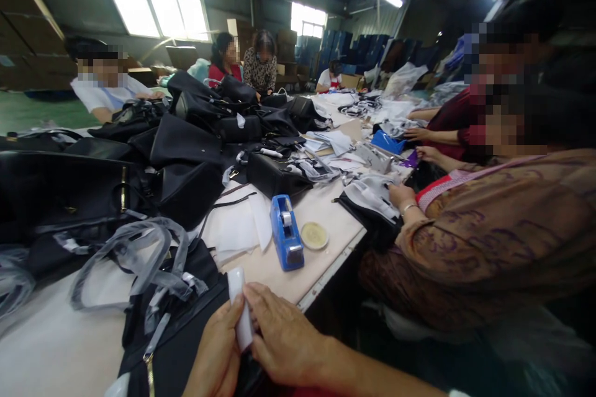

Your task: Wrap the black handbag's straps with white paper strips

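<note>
Between my two hands a strip of white wrapping point(238, 301) stands at the edge of a black handbag point(195, 307). My left hand point(218, 344) pinches the strip from the left with the thumb on it. From the other side my right hand point(279, 329) presses it with closed fingers. What lies under the wrapping is hidden. The bag rests on the table, its handles point(162, 254) covered in clear plastic, and a gold zip point(149, 372) shows near the bottom. Just beyond my hands stands a blue tape dispenser point(286, 236), with a small round dish point(315, 236) beside it.
Black handbags point(186, 142) are heaped across the left and middle of the table point(326, 270). White paper sheets point(235, 223) lie near the dispenser. At right, a co-worker in a brown patterned top point(493, 236) handles a bag at the table's edge. Other people sit or stand farther back.
</note>
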`<action>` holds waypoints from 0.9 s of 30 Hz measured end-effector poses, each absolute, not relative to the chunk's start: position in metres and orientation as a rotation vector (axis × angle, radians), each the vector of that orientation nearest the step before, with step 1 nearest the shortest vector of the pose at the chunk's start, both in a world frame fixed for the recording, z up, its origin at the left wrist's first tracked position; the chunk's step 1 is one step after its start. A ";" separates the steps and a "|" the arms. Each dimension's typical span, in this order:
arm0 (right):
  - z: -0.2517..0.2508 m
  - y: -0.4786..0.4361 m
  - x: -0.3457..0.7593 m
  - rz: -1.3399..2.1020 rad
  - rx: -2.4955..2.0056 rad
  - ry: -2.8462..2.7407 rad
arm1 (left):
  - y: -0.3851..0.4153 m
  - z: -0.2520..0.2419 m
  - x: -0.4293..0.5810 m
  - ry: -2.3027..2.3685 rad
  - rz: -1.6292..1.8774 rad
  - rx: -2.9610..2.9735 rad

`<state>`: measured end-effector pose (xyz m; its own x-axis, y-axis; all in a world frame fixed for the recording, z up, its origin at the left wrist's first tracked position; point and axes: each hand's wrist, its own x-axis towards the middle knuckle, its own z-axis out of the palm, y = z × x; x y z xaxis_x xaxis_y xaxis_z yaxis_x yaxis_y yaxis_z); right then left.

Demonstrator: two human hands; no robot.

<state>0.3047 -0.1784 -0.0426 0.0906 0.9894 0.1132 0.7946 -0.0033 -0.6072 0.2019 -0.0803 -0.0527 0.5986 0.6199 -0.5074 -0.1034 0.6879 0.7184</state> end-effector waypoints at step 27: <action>-0.051 -0.150 0.418 0.494 -1.838 -0.640 | -0.072 -0.049 0.205 0.932 0.318 0.758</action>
